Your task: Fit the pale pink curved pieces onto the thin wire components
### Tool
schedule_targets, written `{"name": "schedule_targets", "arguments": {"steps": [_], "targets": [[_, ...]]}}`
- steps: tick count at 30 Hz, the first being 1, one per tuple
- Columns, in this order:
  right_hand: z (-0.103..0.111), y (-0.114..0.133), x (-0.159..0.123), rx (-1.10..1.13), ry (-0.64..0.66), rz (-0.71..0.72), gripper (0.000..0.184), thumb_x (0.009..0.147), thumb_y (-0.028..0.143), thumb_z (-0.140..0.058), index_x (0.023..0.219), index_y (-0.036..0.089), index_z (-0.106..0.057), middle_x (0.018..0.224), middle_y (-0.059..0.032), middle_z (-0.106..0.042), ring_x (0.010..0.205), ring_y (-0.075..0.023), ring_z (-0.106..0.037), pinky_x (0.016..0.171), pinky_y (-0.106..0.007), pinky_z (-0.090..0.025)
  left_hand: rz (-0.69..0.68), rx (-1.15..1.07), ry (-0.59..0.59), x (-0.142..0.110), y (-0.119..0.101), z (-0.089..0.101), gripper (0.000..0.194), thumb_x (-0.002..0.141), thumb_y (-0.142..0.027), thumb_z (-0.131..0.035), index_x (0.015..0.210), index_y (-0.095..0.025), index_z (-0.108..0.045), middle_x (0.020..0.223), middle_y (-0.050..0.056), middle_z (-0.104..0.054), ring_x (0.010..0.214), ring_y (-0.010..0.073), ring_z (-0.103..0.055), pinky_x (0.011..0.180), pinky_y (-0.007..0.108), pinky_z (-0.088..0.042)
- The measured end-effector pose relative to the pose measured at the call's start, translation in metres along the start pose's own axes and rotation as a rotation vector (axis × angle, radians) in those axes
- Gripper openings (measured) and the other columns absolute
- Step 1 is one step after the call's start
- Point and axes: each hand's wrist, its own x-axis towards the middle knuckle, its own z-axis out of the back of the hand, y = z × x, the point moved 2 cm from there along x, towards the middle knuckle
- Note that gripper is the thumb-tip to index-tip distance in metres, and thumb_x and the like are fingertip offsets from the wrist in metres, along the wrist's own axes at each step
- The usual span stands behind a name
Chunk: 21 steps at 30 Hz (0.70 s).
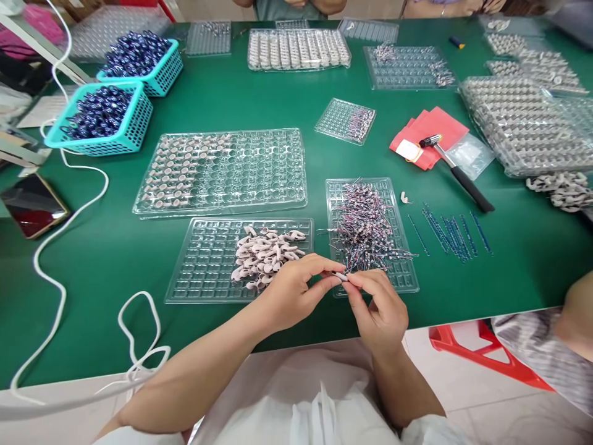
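Observation:
My left hand (296,289) pinches a small pale earbud shell (341,277) between thumb and fingers. On its other end the fingertips of my right hand (380,304) are closed too. Fingers cover most of the piece, so its details are hidden. Just beyond the hands lies a clear tray (401,232) heaped with thin-wired small parts (364,225). Left of it, a second clear tray (204,259) bears a pile of pale earbud shells (266,253). Behind that, a larger clear tray (259,170) holds rows of similar shells on its left side.
Blue strips (447,235), a hammer (458,173) and red bags (435,133) lie to the right. Turquoise baskets (132,127) of dark blue parts stand far left, near a phone (34,204) and a white cable (60,278). Other people sit around the table.

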Motion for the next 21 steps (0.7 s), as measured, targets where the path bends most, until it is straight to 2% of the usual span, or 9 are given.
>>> {"name": "schedule_targets", "arguments": {"steps": [4, 7, 12, 21], "targets": [[0.0014, -0.0031, -0.0017, 0.151, 0.024, -0.095, 0.038, 0.087, 0.006, -0.067, 0.118, 0.028, -0.066, 0.099, -0.0042, -0.072, 0.085, -0.0174, -0.067, 0.073, -0.035, -0.056, 0.044, -0.08, -0.011, 0.0012, -0.0009, 0.0008, 0.015, 0.093, -0.021, -0.064, 0.104, -0.019, -0.074, 0.097, 0.006, -0.077, 0.087, 0.0178, -0.072, 0.078, 0.029, -0.057], [0.0017, -0.0049, -0.0025, 0.212, 0.004, -0.147, 0.036, 0.087, 0.007, -0.067, 0.116, 0.028, -0.066, 0.097, -0.0038, -0.071, 0.083, -0.0168, -0.065, 0.071, -0.034, -0.056, 0.027, -0.099, -0.011, 0.0011, -0.0016, 0.0011, 0.015, 0.093, -0.021, -0.064, 0.104, -0.02, -0.074, 0.097, 0.005, -0.077, 0.088, 0.0178, -0.072, 0.078, 0.029, -0.056], [0.0023, -0.0044, -0.0016, 0.186, -0.022, -0.116, 0.029, 0.087, 0.006, -0.065, 0.107, 0.027, -0.068, 0.091, -0.0031, -0.071, 0.085, -0.0179, -0.066, 0.073, -0.036, -0.056, -0.07, -0.1, -0.02, 0.0014, -0.0045, 0.0002, 0.015, 0.093, -0.017, -0.064, 0.103, -0.018, -0.074, 0.093, 0.007, -0.077, 0.086, 0.017, -0.07, 0.076, 0.028, -0.056], [0.0034, -0.0052, -0.0016, 0.157, -0.014, -0.08, 0.032, 0.086, 0.003, -0.065, 0.107, 0.027, -0.069, 0.09, -0.0026, -0.072, 0.081, -0.0177, -0.067, 0.073, -0.037, -0.056, -0.247, -0.053, -0.034, 0.0009, -0.0044, -0.0009, 0.018, 0.092, -0.01, -0.064, 0.105, -0.018, -0.074, 0.09, 0.008, -0.077, 0.084, 0.0177, -0.069, 0.075, 0.031, -0.057]]}}
